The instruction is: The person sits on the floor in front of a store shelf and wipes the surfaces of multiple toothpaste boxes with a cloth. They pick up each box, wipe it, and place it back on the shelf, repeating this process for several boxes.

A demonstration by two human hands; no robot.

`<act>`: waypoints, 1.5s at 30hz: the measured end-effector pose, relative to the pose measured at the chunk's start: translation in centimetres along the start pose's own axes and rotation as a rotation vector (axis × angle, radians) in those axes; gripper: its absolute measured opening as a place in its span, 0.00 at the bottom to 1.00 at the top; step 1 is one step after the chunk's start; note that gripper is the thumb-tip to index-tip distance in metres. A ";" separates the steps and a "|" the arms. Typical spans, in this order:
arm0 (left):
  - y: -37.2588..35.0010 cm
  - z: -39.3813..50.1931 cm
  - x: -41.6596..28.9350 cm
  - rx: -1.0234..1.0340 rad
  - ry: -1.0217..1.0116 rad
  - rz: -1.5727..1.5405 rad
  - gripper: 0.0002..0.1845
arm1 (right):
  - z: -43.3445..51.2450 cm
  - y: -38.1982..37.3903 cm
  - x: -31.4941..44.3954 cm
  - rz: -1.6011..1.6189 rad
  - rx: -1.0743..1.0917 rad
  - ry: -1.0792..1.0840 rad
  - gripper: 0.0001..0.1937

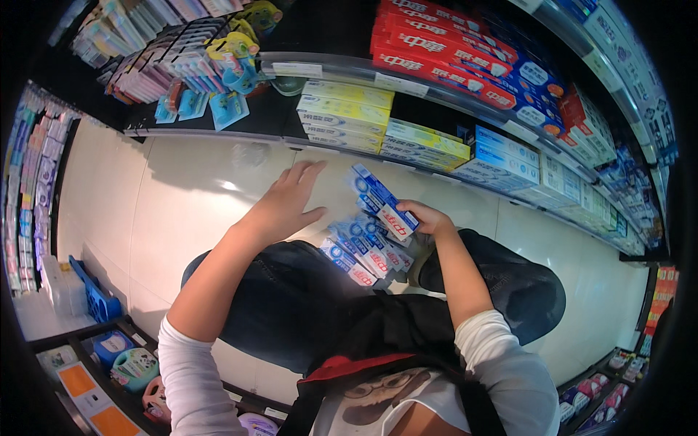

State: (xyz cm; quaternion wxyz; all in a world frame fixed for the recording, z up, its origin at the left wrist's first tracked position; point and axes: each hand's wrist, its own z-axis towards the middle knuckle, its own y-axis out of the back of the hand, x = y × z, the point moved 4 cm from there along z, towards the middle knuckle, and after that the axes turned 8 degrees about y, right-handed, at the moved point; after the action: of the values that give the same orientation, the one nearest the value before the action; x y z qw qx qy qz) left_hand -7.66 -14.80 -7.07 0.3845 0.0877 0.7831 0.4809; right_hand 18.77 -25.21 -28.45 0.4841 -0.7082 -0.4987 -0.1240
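Note:
My right hand [428,217] grips the end of a blue and white toothpaste box [381,199], which it holds tilted above a loose pile of similar boxes [362,248]. The pile lies between my knees, partly hidden by the held box and my legs. Over the floor to the left, my left hand [292,199] is empty, its thumb apart from the fingers. Beyond both hands, on the bottom shelf, stand stacked yellow and white toothpaste boxes [346,117], with a lower yellow stack [422,144] beside them.
Red toothpaste boxes [441,52] fill the shelf above. Blue and white boxes [499,158] continue along the bottom shelf to the right. Toothbrush packs [199,71] hang at the upper left. Behind me on the left are a blue basket [95,291] and detergent bottles [133,368].

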 end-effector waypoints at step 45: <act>12.0 -0.6 8.7 -0.894 0.022 -0.918 0.31 | 5.4 -28.8 27.4 -1.778 0.124 1.123 0.23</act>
State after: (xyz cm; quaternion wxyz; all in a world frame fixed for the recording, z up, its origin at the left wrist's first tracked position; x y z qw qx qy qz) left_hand -16.84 -4.49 -1.57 0.5427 -0.4303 0.4688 0.5482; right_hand 6.29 -3.82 3.10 0.4159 0.0975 -0.5481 -0.7191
